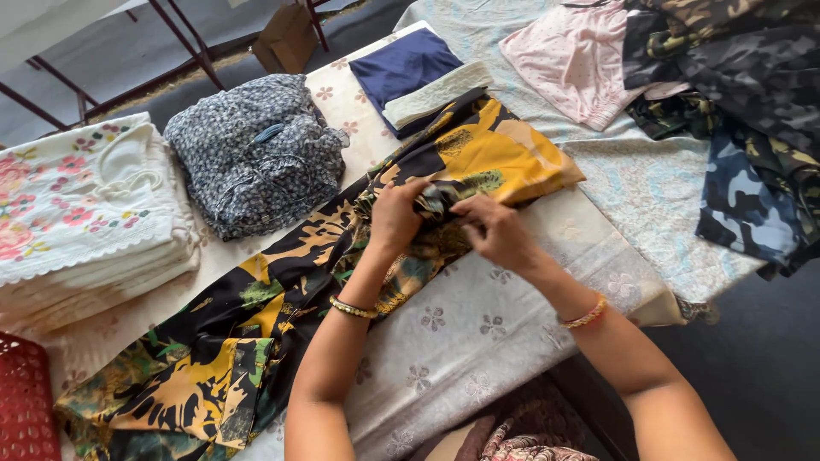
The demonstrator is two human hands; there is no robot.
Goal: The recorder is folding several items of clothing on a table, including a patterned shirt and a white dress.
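Black-and-yellow printed cloth (pixel 282 290) lies diagonally across the table (pixel 478 324), bunched at its middle where the left hand (pixel 395 213) and right hand (pixel 495 229) both pinch it. Just behind sit a grey patterned bundle (pixel 256 154) (loosely heaped), a white floral stack (pixel 81 213), and navy folded fabric (pixel 401 64).

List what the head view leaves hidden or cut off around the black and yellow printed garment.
- Black and yellow printed garment: its bunched middle is covered by the left hand and right hand; its lower end is cut off by the bottom edge.
- Red perforated item: cut off by the left edge.
- Camouflage clothes: cut off by the right edge.
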